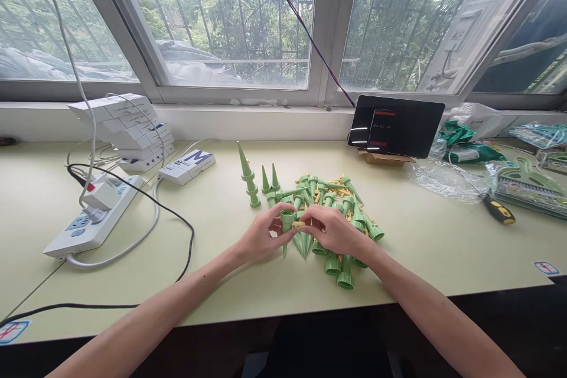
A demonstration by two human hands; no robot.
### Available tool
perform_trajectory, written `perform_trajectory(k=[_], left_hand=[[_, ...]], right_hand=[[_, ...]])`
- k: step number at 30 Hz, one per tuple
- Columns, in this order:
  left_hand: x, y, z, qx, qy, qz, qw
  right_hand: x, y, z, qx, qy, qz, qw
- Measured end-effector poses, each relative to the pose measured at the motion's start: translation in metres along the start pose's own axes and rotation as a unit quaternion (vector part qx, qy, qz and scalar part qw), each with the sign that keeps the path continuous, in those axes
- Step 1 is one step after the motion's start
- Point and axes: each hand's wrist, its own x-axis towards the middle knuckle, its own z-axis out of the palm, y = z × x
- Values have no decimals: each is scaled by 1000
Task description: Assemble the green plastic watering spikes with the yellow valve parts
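Note:
My left hand (261, 239) is closed round a green plastic spike (287, 225) with its point hanging down over the desk. My right hand (334, 229) pinches a small yellow piece (297, 224) against the side of that spike's collar. Right behind and under both hands lies a pile of green spikes and yellow pieces (343, 204). Three finished green spikes (248, 180) stand upright just left of the pile, the leftmost the tallest.
A white power strip (84, 221) with plugs and black and white cables lies at the left, beside stacked white boxes (128, 130). A dark tablet (394, 124) leans at the window sill. At the right lie plastic bags, packaged green items (527, 186) and a yellow-handled screwdriver (498, 209).

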Motion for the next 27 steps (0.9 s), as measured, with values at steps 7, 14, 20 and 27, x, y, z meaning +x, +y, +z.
perform_trajectory(k=[7,14,20,27], left_hand=[[-1,1,1,12,-3,17,1000],[-1,-1,2,18,-4,29,999],[-2,-1,3,19,8,30,999],[-3,-2,4,16,8,37,999]], right_hand=[[1,1,2,-14,-5,-12,1000],[0,2,2,-26,-9,-30,999],[0,2,1,-43,-22,-31,998],[0,3,3,-56,-28,-28,998]])
